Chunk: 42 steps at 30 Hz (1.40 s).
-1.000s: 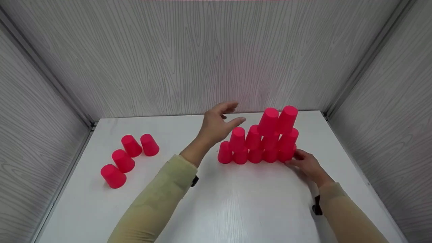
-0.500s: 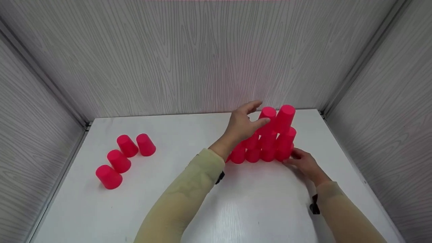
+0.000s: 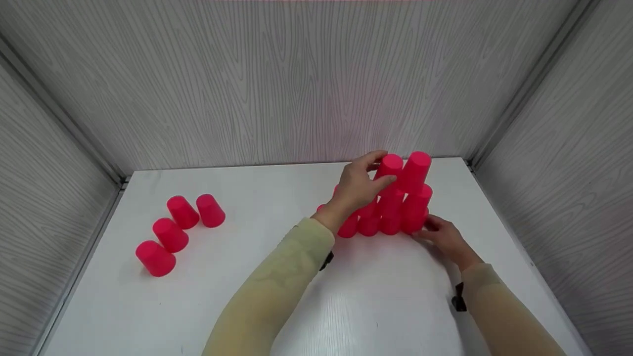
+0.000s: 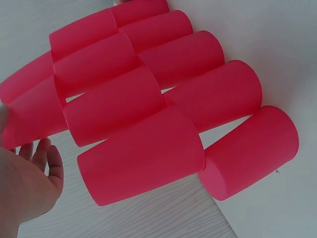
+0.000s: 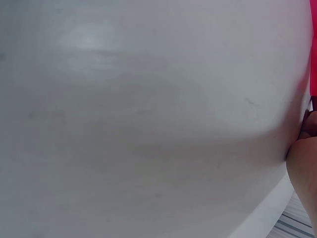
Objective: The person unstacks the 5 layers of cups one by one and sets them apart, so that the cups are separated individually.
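Upside-down red cups are stacked in rows on the white table, with two third-row cups at the right. In the head view my left hand (image 3: 358,185) has its thumb in front of the left third-row cup (image 3: 388,165) and its fingers behind, gripping it. From the left wrist, that hand (image 4: 27,183) shows bent fingertips beside this cup (image 4: 37,111). The right third-row cup (image 3: 414,173) stands close by. Low at the stack's right end, my right hand (image 3: 447,242) holds the bottom-row end cup (image 3: 414,223) between thumb and fingers. Some left-end cups are partly hidden by my left arm.
Several separate upside-down cups stand at the table's left, among them a front cup (image 3: 156,258) and a back one (image 3: 210,211). Grey wood-grain panels (image 3: 277,84) enclose the white table (image 3: 385,296) at the back and sides.
My left hand has moved right from above the left part of the stack to the left third-row cup and closed in on it. My right hand stays at the bottom end cup.
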Each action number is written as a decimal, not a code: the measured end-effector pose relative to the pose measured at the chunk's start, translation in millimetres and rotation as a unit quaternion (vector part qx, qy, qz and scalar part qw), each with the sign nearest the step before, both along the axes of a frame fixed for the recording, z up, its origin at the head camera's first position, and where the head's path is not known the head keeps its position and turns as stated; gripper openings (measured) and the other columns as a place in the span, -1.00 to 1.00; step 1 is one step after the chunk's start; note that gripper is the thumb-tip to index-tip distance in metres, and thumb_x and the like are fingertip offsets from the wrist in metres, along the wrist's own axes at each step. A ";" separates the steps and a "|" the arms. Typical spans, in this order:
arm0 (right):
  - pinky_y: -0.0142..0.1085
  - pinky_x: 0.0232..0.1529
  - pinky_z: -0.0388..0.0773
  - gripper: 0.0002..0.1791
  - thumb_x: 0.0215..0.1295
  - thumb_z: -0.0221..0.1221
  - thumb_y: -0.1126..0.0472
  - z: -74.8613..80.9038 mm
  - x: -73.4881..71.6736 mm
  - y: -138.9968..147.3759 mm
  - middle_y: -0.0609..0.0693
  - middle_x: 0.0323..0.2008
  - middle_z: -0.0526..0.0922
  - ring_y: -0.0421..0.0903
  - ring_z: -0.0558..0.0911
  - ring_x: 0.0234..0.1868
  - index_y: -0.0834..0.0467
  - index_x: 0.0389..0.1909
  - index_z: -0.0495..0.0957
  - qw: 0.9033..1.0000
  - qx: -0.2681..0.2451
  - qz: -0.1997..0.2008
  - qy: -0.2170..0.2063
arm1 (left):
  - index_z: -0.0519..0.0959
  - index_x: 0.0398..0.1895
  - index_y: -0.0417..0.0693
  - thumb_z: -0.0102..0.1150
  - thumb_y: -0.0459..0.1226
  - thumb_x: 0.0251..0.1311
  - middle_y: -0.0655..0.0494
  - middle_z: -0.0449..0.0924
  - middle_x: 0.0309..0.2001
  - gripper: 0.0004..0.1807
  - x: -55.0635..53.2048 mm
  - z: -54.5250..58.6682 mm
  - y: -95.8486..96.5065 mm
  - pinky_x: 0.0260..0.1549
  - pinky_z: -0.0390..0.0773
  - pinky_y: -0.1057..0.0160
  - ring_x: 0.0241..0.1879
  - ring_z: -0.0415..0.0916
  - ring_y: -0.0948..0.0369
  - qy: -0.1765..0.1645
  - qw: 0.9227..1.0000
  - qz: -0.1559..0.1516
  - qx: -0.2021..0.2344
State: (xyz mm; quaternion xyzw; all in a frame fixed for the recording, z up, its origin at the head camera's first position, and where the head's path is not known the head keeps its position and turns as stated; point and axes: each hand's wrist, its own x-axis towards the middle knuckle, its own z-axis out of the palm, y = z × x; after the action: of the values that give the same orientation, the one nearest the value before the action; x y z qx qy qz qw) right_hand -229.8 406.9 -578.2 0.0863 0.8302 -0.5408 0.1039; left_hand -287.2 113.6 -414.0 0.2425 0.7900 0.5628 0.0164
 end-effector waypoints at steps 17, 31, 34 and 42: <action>0.13 0.48 0.36 -0.08 0.38 0.43 -0.04 -6.7 -2.1 13.5 0.19 0.53 0.33 0.25 0.25 0.55 0.11 0.64 0.22 1.000 0.005 0.002 -0.008 | 0.50 0.46 0.04 0.46 -0.17 0.34 0.21 0.62 0.25 -0.36 9.9 -3.0 -63.3 0.11 0.64 0.00 0.20 0.56 0.28 0.081 0.995 0.029 0.047; 0.15 0.49 0.33 -0.07 0.46 0.36 0.00 -5.5 -4.0 21.4 0.24 0.59 0.23 0.31 0.17 0.59 0.14 0.68 0.13 1.000 0.007 0.004 -0.006 | 0.51 0.45 0.00 0.53 -0.19 0.26 0.14 0.62 0.26 -0.30 19.2 -33.2 -168.5 0.05 0.63 -0.09 0.20 0.56 0.16 0.077 0.984 0.148 0.059; 0.14 0.49 0.33 -0.05 0.43 0.39 -0.04 -4.3 -3.1 19.0 0.22 0.59 0.24 0.29 0.18 0.59 0.13 0.68 0.14 1.000 0.011 0.004 -0.011 | 0.49 0.48 -0.01 0.55 -0.19 0.24 0.10 0.61 0.29 -0.26 23.2 -39.0 -190.8 0.06 0.62 -0.07 0.23 0.55 0.12 0.066 0.982 0.171 0.046; 0.15 0.46 0.37 -0.04 0.39 0.41 -0.07 -2.0 -1.5 20.1 0.19 0.57 0.28 0.28 0.22 0.57 0.09 0.67 0.17 1.000 0.009 0.005 -0.011 | 0.47 0.50 -0.01 0.60 -0.19 0.17 0.05 0.59 0.31 -0.19 33.8 -54.3 -244.9 0.10 0.62 -0.03 0.24 0.54 0.07 0.028 0.971 0.236 0.015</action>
State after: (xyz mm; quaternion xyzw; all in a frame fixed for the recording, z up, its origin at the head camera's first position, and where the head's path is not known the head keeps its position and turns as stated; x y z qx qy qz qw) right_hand -231.3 427.0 -580.3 0.0885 0.8344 -0.5318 0.1149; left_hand -253.4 -131.3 -468.3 0.0646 0.8168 0.5553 -0.1424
